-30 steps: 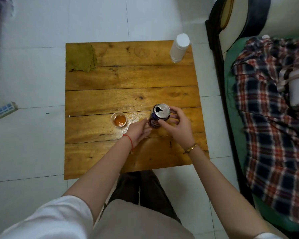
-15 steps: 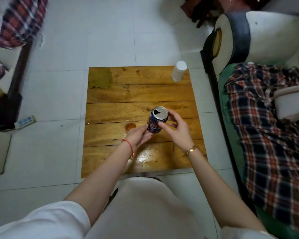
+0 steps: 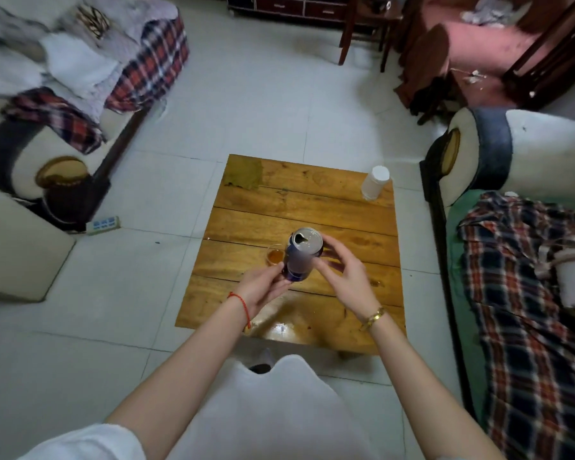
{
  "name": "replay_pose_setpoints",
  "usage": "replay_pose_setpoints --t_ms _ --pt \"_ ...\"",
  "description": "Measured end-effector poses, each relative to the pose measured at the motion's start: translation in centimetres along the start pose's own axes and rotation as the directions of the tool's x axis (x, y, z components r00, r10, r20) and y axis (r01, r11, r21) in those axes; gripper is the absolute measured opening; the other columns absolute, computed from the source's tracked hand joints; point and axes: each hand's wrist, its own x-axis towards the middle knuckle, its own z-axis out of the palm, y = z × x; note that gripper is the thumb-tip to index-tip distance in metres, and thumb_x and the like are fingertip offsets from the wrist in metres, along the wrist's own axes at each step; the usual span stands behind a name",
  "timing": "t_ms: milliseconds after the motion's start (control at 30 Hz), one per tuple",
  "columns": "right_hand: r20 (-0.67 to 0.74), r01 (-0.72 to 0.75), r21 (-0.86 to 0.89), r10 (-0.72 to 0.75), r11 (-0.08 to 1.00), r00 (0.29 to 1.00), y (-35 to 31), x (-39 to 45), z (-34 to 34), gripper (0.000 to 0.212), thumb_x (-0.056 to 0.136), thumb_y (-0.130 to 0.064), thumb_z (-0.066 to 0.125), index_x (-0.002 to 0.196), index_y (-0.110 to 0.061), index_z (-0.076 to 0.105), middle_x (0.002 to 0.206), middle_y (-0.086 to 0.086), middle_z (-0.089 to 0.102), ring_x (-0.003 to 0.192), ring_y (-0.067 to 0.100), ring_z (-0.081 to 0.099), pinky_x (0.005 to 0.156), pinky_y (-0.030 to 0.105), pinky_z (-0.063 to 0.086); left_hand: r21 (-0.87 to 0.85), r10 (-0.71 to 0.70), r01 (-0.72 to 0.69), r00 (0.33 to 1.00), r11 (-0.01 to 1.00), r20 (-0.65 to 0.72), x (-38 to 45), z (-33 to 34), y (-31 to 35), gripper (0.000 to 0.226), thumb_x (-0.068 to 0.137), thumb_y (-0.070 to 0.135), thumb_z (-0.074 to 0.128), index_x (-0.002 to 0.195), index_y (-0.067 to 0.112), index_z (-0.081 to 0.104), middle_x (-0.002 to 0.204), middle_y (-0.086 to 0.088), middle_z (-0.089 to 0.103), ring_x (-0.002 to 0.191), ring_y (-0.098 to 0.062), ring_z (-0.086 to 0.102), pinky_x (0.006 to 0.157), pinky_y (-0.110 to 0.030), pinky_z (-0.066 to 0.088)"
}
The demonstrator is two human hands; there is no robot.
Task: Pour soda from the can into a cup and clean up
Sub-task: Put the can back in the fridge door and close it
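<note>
My left hand (image 3: 265, 287) grips the open can (image 3: 302, 255); right hand (image 3: 342, 277) hovers released. A tilt could spill onto the worktop (image 3: 312, 207) or topple the cup (image 3: 275, 257).

A thin red string bracelet (image 3: 240, 302) circles the wrist of the left hand (image 3: 263, 287) near the frame's centre. A gold-coloured link bracelet (image 3: 373, 317) sits on the wrist of the right hand (image 3: 344, 277). Short white fabric sleeves (image 3: 90, 441) show at the lower left edge, and a pale grey-white garment (image 3: 273, 410) covers the lap at bottom centre.
</note>
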Motion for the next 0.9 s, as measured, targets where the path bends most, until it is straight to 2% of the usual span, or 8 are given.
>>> replay_pose_setpoints --t_ms 167,267,400,500,633,700,800,900 --pt "0.116 0.051 0.003 -0.051 0.999 0.992 -1.0 -2.7 0.9 0.048 0.09 -0.024 0.067 0.133 -0.032 0.049 0.131 -0.012 0.057 0.11 -0.008 0.056 0.088 0.008 0.047 -0.094 0.019 -0.025 0.998 0.995 -0.055 -3.8 -1.4 -3.5 0.026 0.097 0.019 0.058 0.111 -0.003 0.063 0.088 -0.012 0.075 0.079 -0.013 0.072 0.071 -0.021 0.06" --pt "0.197 0.111 0.009 -0.11 0.994 0.974 -1.6 -3.9 2.3 0.045 0.09 -0.025 0.067 0.132 -0.031 0.05 0.13 -0.01 0.059 0.114 0.002 0.059 0.091 0.014 0.05 -0.165 0.039 -0.055 0.995 0.985 -0.097 -6.5 -2.6 -5.0 0.022 0.097 0.017 0.057 0.108 -0.001 0.063 0.086 -0.012 0.075 0.076 -0.012 0.072 0.068 -0.02 0.06" --pt "0.321 0.161 0.017 -0.158 0.987 0.934 -2.9 -4.8 5.3 0.046 0.09 -0.03 0.066 0.133 -0.028 0.051 0.131 -0.009 0.059 0.115 0.004 0.059 0.094 0.025 0.053 -0.245 0.071 -0.124 0.974 0.962 -0.214 -10.0 -5.3 -6.4 0.016 0.097 0.017 0.057 0.103 0.003 0.064 0.092 -0.013 0.073 0.078 -0.012 0.07 0.072 -0.02 0.059" --pt "0.414 0.191 0.043 -0.192 0.981 0.89 -4.4 -5.1 8.6 0.05 0.089 -0.034 0.066 0.136 -0.025 0.052 0.134 -0.01 0.058 0.116 0.004 0.059 0.094 0.026 0.053 -0.311 0.093 -0.192 0.947 0.931 -0.307 -12.1 -8.5 -7.1 0.032 0.094 0.02 0.063 0.116 -0.004 0.061 0.103 -0.018 0.073 0.091 -0.02 0.072 0.075 -0.025 0.06" --pt "0.518 0.24 0.105 -0.26 0.965 0.815 -7.2 -5.6 13.8 0.043 0.09 -0.027 0.066 0.131 -0.03 0.052 0.128 -0.016 0.059 0.112 -0.004 0.059 0.091 0.018 0.052 -0.395 0.109 -0.283 0.907 0.874 -0.407 -14.6 -13.4 -7.6 0.042 0.092 0.021 0.066 0.121 -0.009 0.058 0.105 -0.021 0.072 0.094 -0.024 0.072 0.077 -0.027 0.06" --pt "0.565 0.247 0.133 -0.278 0.96 0.777 -8.4 -5.7 17.0 0.042 0.09 -0.026 0.066 0.131 -0.029 0.054 0.127 -0.015 0.06 0.112 -0.002 0.06 0.091 0.021 0.053 -0.422 0.115 -0.32 0.889 0.848 -0.443 -15.8 -16.0 -7.6 0.042 0.092 0.021 0.066 0.121 -0.009 0.059 0.108 -0.021 0.071 0.097 -0.025 0.071 0.077 -0.026 0.06" --pt "0.623 0.252 0.161 -0.296 0.954 0.724 -10.2 -5.5 22.4 0.044 0.09 -0.026 0.067 0.132 -0.025 0.055 0.127 -0.012 0.062 0.112 0.002 0.061 0.092 0.027 0.054 -0.448 0.12 -0.369 0.862 0.814 -0.493 -17.3 -20.4 -7.3 0.038 0.094 0.021 0.063 0.118 -0.007 0.06 0.102 -0.018 0.072 0.09 -0.021 0.071 0.073 -0.021 0.06" --pt "0.664 0.271 0.189 -0.326 0.944 0.673 -12.5 -5.2 28.0 0.044 0.09 -0.027 0.067 0.133 -0.024 0.055 0.127 -0.013 0.063 0.111 0.002 0.062 0.092 0.03 0.055 -0.448 0.117 -0.412 0.826 0.794 -0.552 -18.7 -25.7 -6.6 0.041 0.093 0.023 0.065 0.12 -0.007 0.06 0.107 -0.019 0.071 0.095 -0.023 0.07 0.079 -0.024 0.058"
